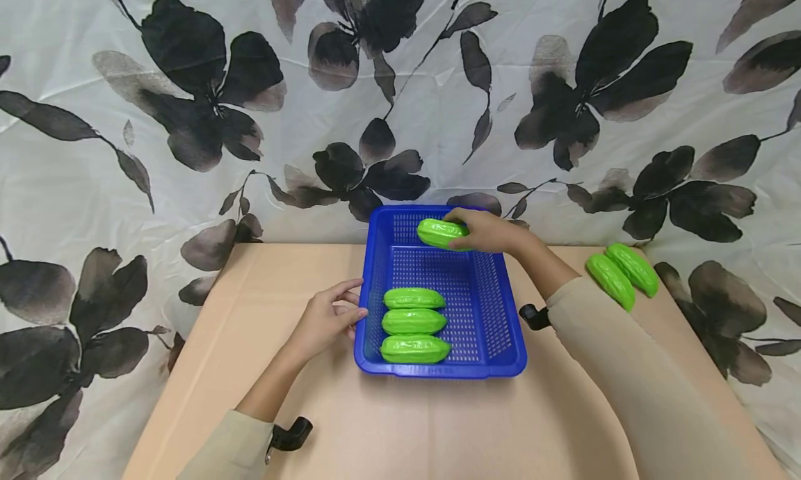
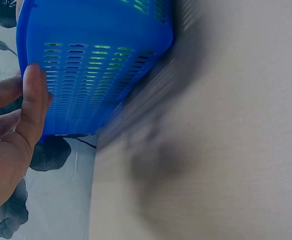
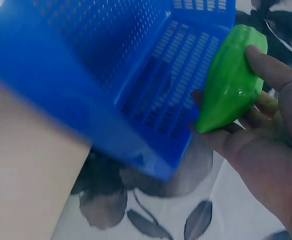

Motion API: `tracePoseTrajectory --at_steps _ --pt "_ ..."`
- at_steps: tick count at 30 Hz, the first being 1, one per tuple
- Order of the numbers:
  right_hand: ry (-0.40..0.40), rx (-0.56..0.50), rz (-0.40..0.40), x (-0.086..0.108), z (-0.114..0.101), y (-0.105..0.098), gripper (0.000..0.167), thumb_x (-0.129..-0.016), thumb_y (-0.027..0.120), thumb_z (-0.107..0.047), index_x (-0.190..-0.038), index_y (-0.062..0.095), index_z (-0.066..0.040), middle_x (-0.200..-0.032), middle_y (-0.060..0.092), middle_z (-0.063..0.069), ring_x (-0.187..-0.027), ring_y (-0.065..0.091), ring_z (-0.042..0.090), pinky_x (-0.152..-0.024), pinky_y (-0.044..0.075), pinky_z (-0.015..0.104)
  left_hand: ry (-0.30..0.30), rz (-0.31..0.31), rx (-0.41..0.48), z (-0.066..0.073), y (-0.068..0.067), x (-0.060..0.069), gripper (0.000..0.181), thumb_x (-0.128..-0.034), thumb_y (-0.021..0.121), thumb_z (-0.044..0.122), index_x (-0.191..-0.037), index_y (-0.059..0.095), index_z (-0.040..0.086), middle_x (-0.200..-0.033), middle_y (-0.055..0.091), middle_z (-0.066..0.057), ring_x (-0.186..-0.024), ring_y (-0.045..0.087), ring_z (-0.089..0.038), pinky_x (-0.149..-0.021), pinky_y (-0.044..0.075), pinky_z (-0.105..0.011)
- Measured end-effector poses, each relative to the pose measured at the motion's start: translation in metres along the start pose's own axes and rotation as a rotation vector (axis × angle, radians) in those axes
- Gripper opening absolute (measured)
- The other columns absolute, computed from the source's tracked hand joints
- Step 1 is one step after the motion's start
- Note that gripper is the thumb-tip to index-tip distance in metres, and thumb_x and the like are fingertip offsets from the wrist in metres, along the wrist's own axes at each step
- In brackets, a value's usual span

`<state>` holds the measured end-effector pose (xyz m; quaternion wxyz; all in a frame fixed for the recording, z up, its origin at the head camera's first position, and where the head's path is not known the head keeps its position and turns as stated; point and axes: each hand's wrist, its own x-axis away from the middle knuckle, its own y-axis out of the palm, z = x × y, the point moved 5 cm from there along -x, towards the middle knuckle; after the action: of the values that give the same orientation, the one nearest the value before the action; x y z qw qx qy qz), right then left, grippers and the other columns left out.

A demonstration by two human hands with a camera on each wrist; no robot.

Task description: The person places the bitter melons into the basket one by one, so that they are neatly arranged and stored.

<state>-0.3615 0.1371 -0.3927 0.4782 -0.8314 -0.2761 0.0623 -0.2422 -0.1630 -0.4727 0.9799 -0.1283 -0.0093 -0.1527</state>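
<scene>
In the head view a blue perforated plastic basket [image 1: 513, 365] sits on the table. Three glossy green ridged vegetables [image 1: 414, 321] lie in a column at its near left, tips to the right. My right hand [image 1: 484, 231] grips another green ridged vegetable [image 1: 440, 234] by its right end over the basket's far end. Thumb and fingers pinch this vegetable [image 3: 231, 80] from opposite sides in the right wrist view. At the basket's left side, my left hand [image 1: 328, 313] touches the rim; its relaxed fingers [image 2: 33, 102] rest against the outer wall.
Two more green ridged vegetables [image 1: 619, 275] lie side by side at the table's far right edge. The light wood-toned table [image 1: 400, 424] narrows towards the back. A white cloth with dark flowers [image 1: 450, 153] hangs behind and beside it.
</scene>
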Motion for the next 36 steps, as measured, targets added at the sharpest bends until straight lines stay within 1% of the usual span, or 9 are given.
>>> tracePoseTrajectory --at_steps 5,10,13,16,20,26,28,32,36 --pt "-0.007 0.015 -0.042 -0.013 -0.010 0.012 0.054 -0.099 0.071 -0.021 -0.145 0.052 -0.003 -0.134 0.062 0.016 -0.117 0.059 0.030 -0.102 0.053 0.048 0.006 -0.003 -0.002 0.002 0.000 -0.004 0.059 -0.0946 0.072 0.000 -0.149 0.050 0.001 -0.114 0.065 -0.025 -0.064 0.067 -0.012 -0.056 0.064 -0.033" --pt "-0.019 0.010 -0.091 -0.024 -0.019 0.024 0.051 -0.099 0.070 -0.018 -0.144 0.053 -0.002 -0.134 0.062 0.016 -0.119 0.059 0.030 -0.105 0.053 0.048 0.003 -0.014 -0.002 0.003 0.001 -0.005 0.060 -0.0947 0.072 0.001 -0.150 0.049 0.000 -0.114 0.065 -0.026 -0.063 0.067 -0.013 -0.057 0.064 -0.033" --pt "-0.033 0.025 -0.118 -0.031 -0.022 0.031 0.051 -0.099 0.070 -0.017 -0.144 0.054 -0.002 -0.134 0.062 0.016 -0.121 0.059 0.031 -0.107 0.052 0.048 0.005 -0.006 0.001 0.003 0.001 -0.005 0.060 -0.0945 0.072 0.001 -0.150 0.049 0.000 -0.113 0.065 -0.025 -0.063 0.067 -0.013 -0.056 0.064 -0.033" --pt "-0.033 0.062 -0.160 -0.038 -0.022 0.041 0.051 -0.099 0.070 -0.019 -0.145 0.054 -0.002 -0.135 0.062 0.016 -0.124 0.058 0.030 -0.109 0.051 0.047 0.008 -0.001 -0.003 0.003 0.001 -0.005 0.060 -0.0944 0.072 0.001 -0.150 0.050 0.000 -0.113 0.066 -0.024 -0.064 0.067 -0.013 -0.057 0.064 -0.034" --pt "-0.025 0.102 -0.209 -0.044 -0.021 0.053 0.052 -0.100 0.070 -0.021 -0.145 0.054 -0.002 -0.135 0.060 0.018 -0.124 0.056 0.031 -0.109 0.051 0.047 0.002 -0.002 -0.010 0.001 0.002 -0.004 0.059 -0.0943 0.073 0.001 -0.149 0.050 0.001 -0.113 0.066 -0.024 -0.064 0.067 -0.012 -0.058 0.065 -0.039" --pt "0.019 0.097 -0.233 -0.048 -0.017 0.065 0.052 -0.101 0.068 -0.022 -0.147 0.054 -0.003 -0.139 0.060 0.018 -0.128 0.056 0.031 -0.113 0.050 0.047 0.005 0.005 -0.015 0.003 0.002 -0.002 0.059 -0.0942 0.072 0.000 -0.149 0.050 0.000 -0.113 0.065 -0.024 -0.061 0.066 -0.012 -0.060 0.065 -0.047" --pt "0.037 0.090 -0.244 -0.049 -0.014 0.070 0.051 -0.102 0.067 -0.023 -0.147 0.054 -0.005 -0.141 0.060 0.016 -0.131 0.056 0.031 -0.114 0.050 0.047 0.004 0.004 -0.017 0.003 0.002 -0.003 0.059 -0.0944 0.072 0.000 -0.149 0.050 0.000 -0.113 0.065 -0.024 -0.061 0.066 -0.012 -0.060 0.065 -0.045" --pt "0.061 0.072 -0.254 -0.049 -0.011 0.078 0.048 -0.103 0.066 -0.024 -0.146 0.054 -0.008 -0.142 0.060 0.014 -0.132 0.056 0.030 -0.113 0.050 0.046 0.002 0.003 -0.023 0.001 0.002 -0.003 0.060 -0.0944 0.072 0.001 -0.150 0.050 0.001 -0.113 0.066 -0.024 -0.061 0.066 -0.012 -0.061 0.065 -0.046" --pt "0.049 0.076 -0.242 -0.052 -0.011 0.085 0.046 -0.103 0.066 -0.023 -0.145 0.055 -0.007 -0.141 0.061 0.014 -0.133 0.056 0.030 -0.114 0.049 0.045 0.009 0.007 -0.025 0.001 0.000 -0.002 0.059 -0.0942 0.072 0.001 -0.149 0.050 0.000 -0.113 0.066 -0.024 -0.061 0.066 -0.012 -0.059 0.065 -0.042"
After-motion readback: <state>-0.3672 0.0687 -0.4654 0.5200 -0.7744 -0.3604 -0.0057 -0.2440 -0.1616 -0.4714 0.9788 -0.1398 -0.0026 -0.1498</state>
